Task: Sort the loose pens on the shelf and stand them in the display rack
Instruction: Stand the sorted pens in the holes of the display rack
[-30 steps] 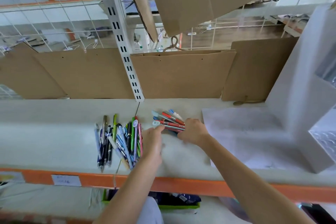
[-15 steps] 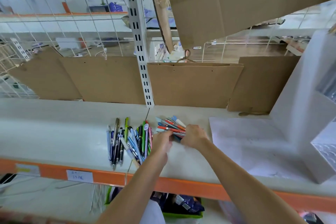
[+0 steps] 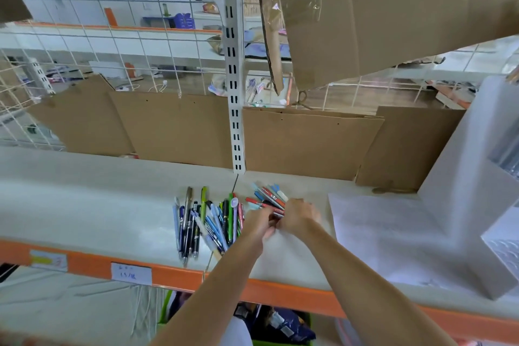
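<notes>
Sorting is only beginning; both hands, left (image 3: 259, 223) and right (image 3: 297, 216), are pinching the red-and-blue pens (image 3: 268, 198); the mixed pile (image 3: 207, 222) is lying near the shelf (image 3: 84, 205) front edge; the display rack (image 3: 477, 177) is waiting.

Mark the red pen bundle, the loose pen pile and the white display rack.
red pen bundle (image 3: 266, 199): head view, on a red barrel.
loose pen pile (image 3: 207, 222): head view, middle of the pile.
white display rack (image 3: 463, 194): head view, its side wall.

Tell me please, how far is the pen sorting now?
Partly sorted: one pile of pens lies on the shelf. In hand: the left hand and right hand gather a red and blue bunch. Left: standing any of them in the white rack.
</notes>
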